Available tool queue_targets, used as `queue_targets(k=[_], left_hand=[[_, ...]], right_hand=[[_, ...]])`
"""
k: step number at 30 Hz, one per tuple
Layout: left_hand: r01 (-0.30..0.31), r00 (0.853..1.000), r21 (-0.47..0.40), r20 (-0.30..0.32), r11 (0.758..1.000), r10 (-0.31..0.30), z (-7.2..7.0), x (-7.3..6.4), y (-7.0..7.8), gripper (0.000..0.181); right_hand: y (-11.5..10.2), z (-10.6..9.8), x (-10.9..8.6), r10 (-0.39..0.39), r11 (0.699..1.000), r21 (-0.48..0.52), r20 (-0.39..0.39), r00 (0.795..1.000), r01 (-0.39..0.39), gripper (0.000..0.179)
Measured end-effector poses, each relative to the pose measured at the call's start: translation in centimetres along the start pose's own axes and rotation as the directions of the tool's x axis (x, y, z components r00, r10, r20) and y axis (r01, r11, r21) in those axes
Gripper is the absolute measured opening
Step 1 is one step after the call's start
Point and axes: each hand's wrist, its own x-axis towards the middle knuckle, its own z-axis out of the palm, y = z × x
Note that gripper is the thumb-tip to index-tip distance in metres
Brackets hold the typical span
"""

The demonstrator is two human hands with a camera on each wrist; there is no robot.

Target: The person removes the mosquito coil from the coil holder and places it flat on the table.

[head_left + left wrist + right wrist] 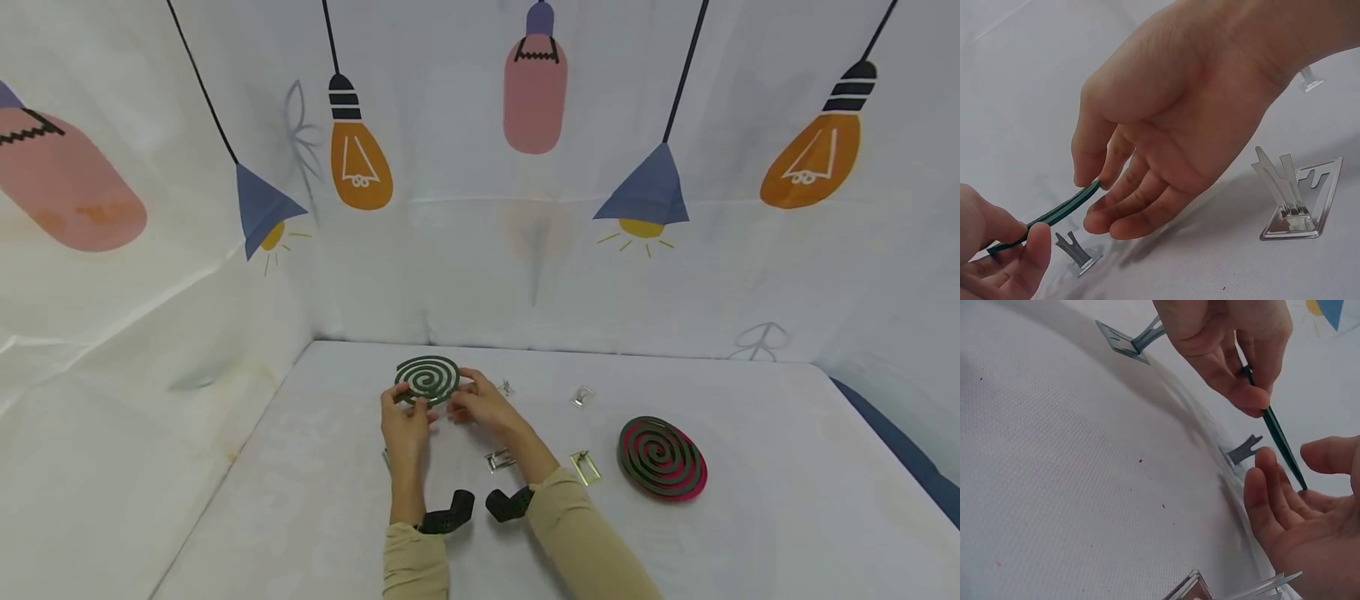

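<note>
In the head view, a green spiral mosquito coil (427, 381) is held up over the white table (315, 492). My left hand (407, 432) pinches its near left edge between thumb and fingers. At the coil's right edge is my right hand (483, 407). The right wrist view shows the coil (1280, 440) nearly edge-on, its end touching the right hand (1310, 515), whose thumb stands apart from the loosely bent fingers. Pinching fingers of the left hand (1235, 356) appear there too. A metal coil stand (1079, 255) with a forked upright is beneath the hands.
To the right lies a stack of green coils (656, 454) with a red layer underneath. More metal stands are spread around the hands: a silver one (500, 459), a gold-toned one (586, 467) and one farther back (581, 397). Fabric with printed lamps (645, 187) hangs behind.
</note>
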Motion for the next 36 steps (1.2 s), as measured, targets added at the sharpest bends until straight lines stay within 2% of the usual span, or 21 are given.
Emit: queue_targets(k=[5,8,14,22,28,36], left_hand=[[0.013,1.000,-0.024,0.017,1.000,-0.012,0.1,0.0,0.0,0.059],[0.020,0.998,-0.017,0.067,1.000,-0.019,0.0,0.1,0.1,0.067],[0.003,0.986,-0.022,0.168,1.000,0.001,0.0,0.1,0.2,0.072],[-0.041,0.984,-0.003,0.173,0.999,0.041,-0.1,0.3,-0.1,0.064],[-0.088,0.983,-0.027,0.158,0.996,0.091,-0.3,0.3,-0.2,0.059],[-0.101,0.978,-0.026,0.180,0.995,0.104,-0.3,0.3,0.1,0.056]], right_hand=[[-0.1,-0.3,-0.1,-0.048,0.999,0.019,-0.025,0.999,0.049,0.052],[-0.4,-0.6,-0.2,-0.089,0.995,0.039,-0.053,0.995,0.092,0.049],[-1.1,-1.3,-0.9,-0.098,0.990,0.092,-0.113,0.989,0.109,0.047],[-0.3,-2.0,-1.4,-0.111,0.990,0.069,-0.156,0.981,0.123,0.044],[-0.9,-2.4,-2.1,-0.124,0.990,0.042,-0.147,0.981,0.132,0.044],[-1.7,-3.0,-2.7,-0.124,0.992,0.013,-0.135,0.983,0.127,0.042]])
